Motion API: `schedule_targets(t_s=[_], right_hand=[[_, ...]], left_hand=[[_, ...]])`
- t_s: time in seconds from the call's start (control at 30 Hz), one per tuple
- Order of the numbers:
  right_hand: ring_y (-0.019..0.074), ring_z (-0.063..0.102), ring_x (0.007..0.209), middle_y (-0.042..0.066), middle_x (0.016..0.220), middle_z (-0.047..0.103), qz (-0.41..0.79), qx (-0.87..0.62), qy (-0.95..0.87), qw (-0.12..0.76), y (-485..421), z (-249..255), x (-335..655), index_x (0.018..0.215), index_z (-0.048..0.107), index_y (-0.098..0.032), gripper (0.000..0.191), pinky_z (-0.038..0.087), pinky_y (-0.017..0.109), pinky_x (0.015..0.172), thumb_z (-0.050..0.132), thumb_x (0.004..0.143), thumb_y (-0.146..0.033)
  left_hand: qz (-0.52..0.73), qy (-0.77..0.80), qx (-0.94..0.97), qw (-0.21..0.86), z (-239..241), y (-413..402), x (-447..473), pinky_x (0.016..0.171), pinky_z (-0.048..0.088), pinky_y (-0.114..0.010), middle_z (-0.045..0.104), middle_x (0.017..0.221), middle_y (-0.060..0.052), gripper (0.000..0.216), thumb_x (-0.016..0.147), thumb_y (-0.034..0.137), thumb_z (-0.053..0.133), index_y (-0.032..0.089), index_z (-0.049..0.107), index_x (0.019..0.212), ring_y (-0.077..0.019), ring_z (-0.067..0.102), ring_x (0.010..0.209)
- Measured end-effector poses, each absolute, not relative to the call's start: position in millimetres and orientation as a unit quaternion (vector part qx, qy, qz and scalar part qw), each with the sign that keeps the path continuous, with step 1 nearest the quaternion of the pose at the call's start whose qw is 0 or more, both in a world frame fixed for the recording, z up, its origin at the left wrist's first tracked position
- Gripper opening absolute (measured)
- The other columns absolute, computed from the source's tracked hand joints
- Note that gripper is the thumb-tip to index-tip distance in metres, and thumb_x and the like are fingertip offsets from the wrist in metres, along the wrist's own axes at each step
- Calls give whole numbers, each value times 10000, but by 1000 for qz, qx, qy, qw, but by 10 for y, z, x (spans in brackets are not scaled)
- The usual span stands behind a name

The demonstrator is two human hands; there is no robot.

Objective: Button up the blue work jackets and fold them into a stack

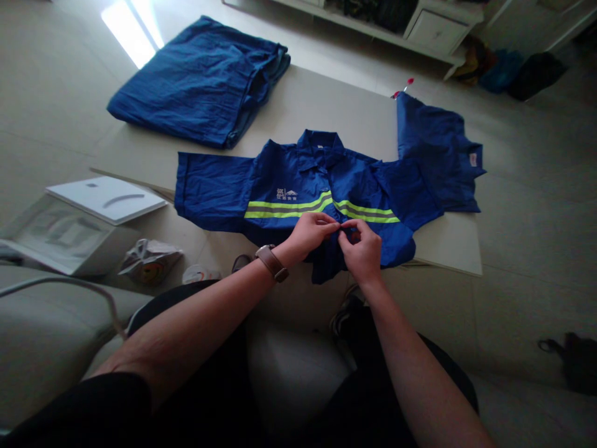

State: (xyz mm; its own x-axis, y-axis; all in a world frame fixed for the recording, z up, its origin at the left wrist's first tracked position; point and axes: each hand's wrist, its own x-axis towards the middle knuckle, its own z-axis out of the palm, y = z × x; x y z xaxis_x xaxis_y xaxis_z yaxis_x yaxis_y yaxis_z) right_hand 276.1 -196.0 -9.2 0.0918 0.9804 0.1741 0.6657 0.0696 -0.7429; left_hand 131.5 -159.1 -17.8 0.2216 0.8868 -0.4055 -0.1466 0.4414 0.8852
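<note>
1. Blue shirt (282, 180) overhangs the near edge of the counter (345, 102); left hand (310, 235) and right hand (366, 249), fingertips closed, pinch its front.
2. Counter surface shows between folded garment (186, 87), far left, and second shirt (431, 146), overhanging the right edge.
3. Tiled floor (527, 249) surrounds it; white cabinet (436, 31) stands far.
</note>
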Motion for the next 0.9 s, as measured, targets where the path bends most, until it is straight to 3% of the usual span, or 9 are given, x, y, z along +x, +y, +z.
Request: schedule_targets(t_s=[0.13,0.3,0.47,0.6,0.9], right_hand=[[162,550,659,42,875,683,200,-634,-650,368,-1952,-33,2767,893,669,-211,88,474,322,691,614,837,-252],[179,578,707,47,885,682,188,-639,-643,377,-1945,-20,2774,882,666,-217,74,493,333,707,611,837,-238],[137,514,615,31,878,655,180,-671,-607,386,-1933,-67,2820,861,637,-207,62,471,328,673,604,809,-202],[108,482,593,48,991,641,186,-663,-609,394,-1926,-69,2850,909,642,-201,118,465,315,640,583,807,-184],[167,603,803,77,1066,664,248,-634,-616,396,-1886,-124,2873,1000,704,-202,179,524,325,743,649,864,-304]], left_hand=[[395,500,341,691,-161,-1587,1340,665,476,-228,683,725,-20,95,790,153,763,123,683,750,-84,591,658],[411,498,317,695,-153,-1604,1364,665,471,-231,677,712,-13,101,774,159,767,127,680,732,-90,590,664],[425,498,264,708,-137,-1621,1396,638,442,-213,618,654,10,119,807,116,704,124,656,699,-67,550,614],[421,502,256,711,-112,-1608,1392,643,447,-210,608,656,14,118,808,114,700,126,647,703,-63,546,611],[436,479,302,700,-175,-1589,1359,649,460,-220,645,694,11,101,755,146,753,133,653,758,-77,571,626]])
